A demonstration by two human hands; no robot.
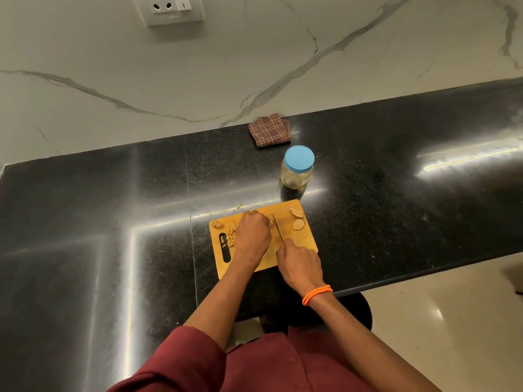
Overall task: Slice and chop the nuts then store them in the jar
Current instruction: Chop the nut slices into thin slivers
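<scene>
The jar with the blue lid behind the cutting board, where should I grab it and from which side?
Grip the jar round its clear body just below the blue lid, coming from the right with the fingers wrapped round it. It stands upright, apart from the cutting board, and its right side is free, while the cloth lies behind it and both hands work in front.

- Before us, a polished black stone counter (396, 176) runs across the scene, streaked with bright reflections of light.
- A folded brown checked cloth (269, 131) lies at the counter's far edge, against the wall.
- Behind it we see a pale marble-look wall (141, 89) crossed by grey veins.
- A white wall socket with a switch (169, 8) sits high on that wall, towards the left.
- At lower right we glimpse glossy cream floor (441, 315).
</scene>
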